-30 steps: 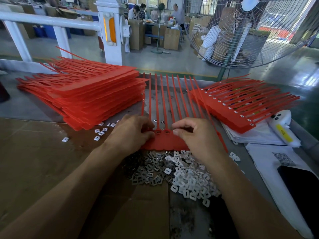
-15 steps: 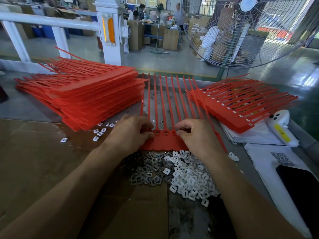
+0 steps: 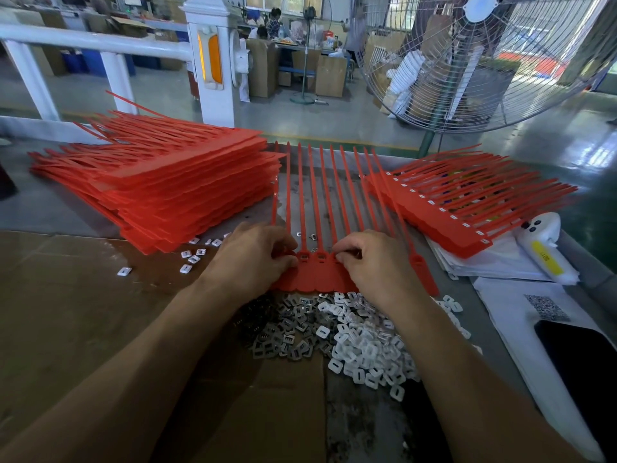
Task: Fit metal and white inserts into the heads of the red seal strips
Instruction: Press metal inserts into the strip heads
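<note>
- Red plastic is lying under both hands: a joined sheet of red seal strips [image 3: 317, 279] is sitting flat at the centre of the frame, heads toward the person and thin tails fanning to the upper middle, so that the square head sockets are facing up within fingertip reach.
- Left hand [image 3: 252, 262] is curling its fingers onto the left end of the row of heads, seemingly pinning the sheet so it is not sliding; whether it is also pinching an insert cannot be told.
- Right hand [image 3: 374, 262] is bunching its fingertips together over a head just right of centre, apparently pressing a small piece into the socket; the piece itself is hidden.
- Between the hands, two heads are showing pale square fillings, which suggests the row is being worked across and is only partly done.
- Just below the sheet, the heap of grey metal inserts [image 3: 287, 335] and the heap of white plastic inserts [image 3: 364, 349] are lying side by side and touching, probably kept close for short reaches.
- At left, the tall stack of red strip sheets [image 3: 173, 195] is likely waiting its turn; at right, the lower stack with white squares in its heads [image 3: 467, 212] looks finished.
- Brown cardboard [image 3: 66, 312] is covering the bench at lower left.
</note>
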{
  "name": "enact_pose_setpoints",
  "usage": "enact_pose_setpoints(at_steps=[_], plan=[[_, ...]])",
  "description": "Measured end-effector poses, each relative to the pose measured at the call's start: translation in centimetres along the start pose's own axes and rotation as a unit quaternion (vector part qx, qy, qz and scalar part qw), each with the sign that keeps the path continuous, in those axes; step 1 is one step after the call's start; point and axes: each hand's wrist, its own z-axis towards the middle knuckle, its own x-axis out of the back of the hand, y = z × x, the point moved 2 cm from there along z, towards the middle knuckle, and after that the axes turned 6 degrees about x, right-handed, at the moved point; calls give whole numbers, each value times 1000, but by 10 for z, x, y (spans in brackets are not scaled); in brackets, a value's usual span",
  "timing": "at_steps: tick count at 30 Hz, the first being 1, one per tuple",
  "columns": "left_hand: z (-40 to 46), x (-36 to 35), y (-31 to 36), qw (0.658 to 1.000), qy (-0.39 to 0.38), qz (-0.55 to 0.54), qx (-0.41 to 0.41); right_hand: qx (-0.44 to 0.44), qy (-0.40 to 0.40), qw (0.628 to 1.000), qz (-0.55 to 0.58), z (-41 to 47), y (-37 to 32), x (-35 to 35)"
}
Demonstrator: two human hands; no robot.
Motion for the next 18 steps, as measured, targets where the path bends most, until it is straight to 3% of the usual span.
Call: enact_pose_setpoints(at_steps=[8,18], plan=[[-1,0,0,1000,-2,2,2,-21,19,999,36,-5,0,7],[-1,1,2,1000,-7,2,6,2,-8,1000,-20,-12,-1,9]])
